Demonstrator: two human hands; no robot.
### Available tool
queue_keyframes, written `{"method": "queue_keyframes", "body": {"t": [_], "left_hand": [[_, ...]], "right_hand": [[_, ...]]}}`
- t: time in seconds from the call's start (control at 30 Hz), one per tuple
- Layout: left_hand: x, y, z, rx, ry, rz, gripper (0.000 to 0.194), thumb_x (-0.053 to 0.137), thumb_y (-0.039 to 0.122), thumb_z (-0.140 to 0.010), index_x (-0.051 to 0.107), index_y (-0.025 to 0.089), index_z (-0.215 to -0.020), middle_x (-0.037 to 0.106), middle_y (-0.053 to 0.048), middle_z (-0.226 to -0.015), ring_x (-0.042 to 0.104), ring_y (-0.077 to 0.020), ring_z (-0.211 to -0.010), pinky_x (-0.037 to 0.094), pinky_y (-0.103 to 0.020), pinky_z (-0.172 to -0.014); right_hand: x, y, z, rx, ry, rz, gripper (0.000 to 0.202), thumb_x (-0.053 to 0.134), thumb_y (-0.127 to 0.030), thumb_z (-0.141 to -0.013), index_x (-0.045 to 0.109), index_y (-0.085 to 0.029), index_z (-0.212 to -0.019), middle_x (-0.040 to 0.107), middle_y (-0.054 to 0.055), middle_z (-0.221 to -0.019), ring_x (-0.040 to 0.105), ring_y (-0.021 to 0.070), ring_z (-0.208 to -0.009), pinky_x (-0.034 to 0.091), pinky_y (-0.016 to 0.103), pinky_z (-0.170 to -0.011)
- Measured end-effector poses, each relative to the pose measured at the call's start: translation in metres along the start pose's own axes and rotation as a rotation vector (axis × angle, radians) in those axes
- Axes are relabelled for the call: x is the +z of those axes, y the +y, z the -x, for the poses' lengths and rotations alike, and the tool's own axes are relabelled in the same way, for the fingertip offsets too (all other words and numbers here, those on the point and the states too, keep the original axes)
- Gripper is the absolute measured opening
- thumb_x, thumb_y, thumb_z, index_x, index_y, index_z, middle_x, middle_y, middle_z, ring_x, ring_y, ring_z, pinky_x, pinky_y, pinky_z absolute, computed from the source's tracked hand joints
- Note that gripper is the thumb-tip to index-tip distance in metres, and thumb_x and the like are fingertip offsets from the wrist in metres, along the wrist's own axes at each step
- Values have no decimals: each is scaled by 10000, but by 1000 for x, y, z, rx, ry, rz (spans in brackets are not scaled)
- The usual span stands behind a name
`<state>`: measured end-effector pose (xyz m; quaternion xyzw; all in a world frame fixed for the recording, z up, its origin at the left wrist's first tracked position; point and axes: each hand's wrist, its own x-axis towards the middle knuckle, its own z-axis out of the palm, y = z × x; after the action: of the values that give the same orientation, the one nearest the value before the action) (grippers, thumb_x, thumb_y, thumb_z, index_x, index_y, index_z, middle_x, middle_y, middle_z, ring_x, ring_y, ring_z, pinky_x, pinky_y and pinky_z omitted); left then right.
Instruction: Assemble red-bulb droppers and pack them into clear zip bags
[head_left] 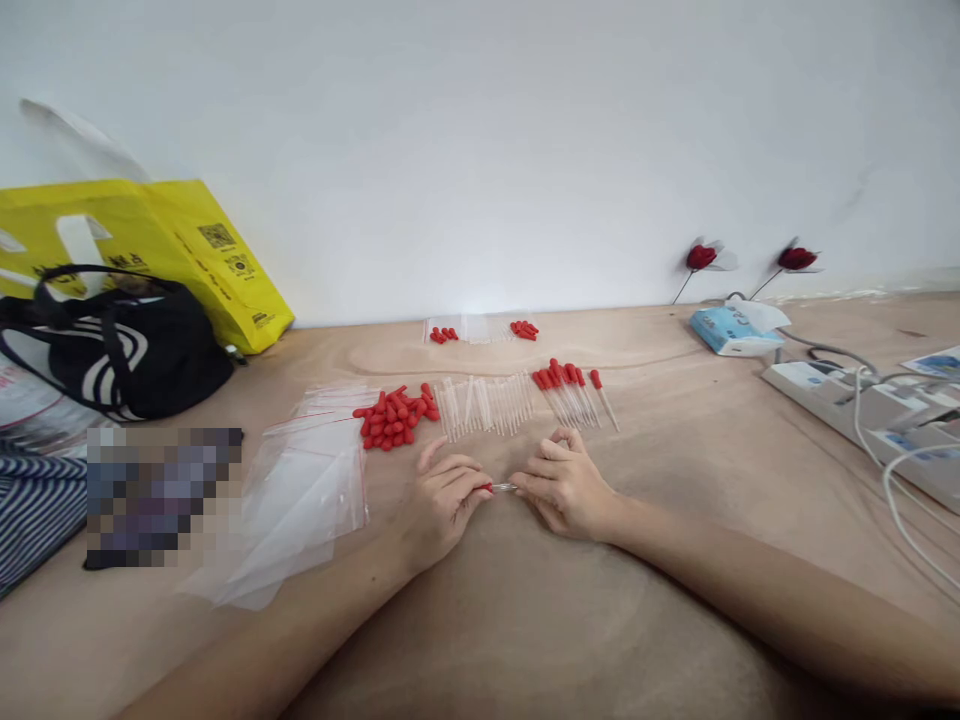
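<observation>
Between the fingertips of my left hand (448,500) is a red rubber bulb (486,488), mostly covered by the fingers. My right hand (564,487) pinches a clear glass dropper tube (505,487), whose end meets the bulb. Just beyond my hands lies a row of loose clear tubes (484,405). A pile of red bulbs (394,416) sits to the left of that row. On its right lie several droppers with red bulbs fitted (562,388), one of them (604,398) a little apart.
Clear zip bags (300,490) lie flat on the left of the wooden table (487,640). Against the wall is another bag with bulbs and tubes (484,328). A black bag (157,345) and yellow bag (247,280) stand left; a tissue pack (731,332) and power strips (847,410) lie right.
</observation>
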<state>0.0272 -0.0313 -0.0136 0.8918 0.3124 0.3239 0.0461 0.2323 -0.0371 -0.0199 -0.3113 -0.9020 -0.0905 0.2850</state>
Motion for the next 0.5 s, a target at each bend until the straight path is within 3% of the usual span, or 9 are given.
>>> {"method": "queue_keyframes", "body": {"t": [0.17,0.5], "left_hand": [[0,2,0,14,4,-10,151,445,181,-849,580,196,-783,665,35,-707,599,-135,-782,170,-416,-1003],[-1,3,-1,-23,-33,-22,133,446,187,-842,561,185,-775,655,20,-738,587,-139,-783,169,-423,-986]], "right_hand": [[0,-1,-2,-67,23,56,173,422,-123,-799,585,-142,-743,528,4,-595,343,124,-659,195,334,-733],[5,-3,-10,17,-28,-64,208,403,-191,-830,592,-145,-754,549,23,-630,354,140,-692,196,335,-714]]}}
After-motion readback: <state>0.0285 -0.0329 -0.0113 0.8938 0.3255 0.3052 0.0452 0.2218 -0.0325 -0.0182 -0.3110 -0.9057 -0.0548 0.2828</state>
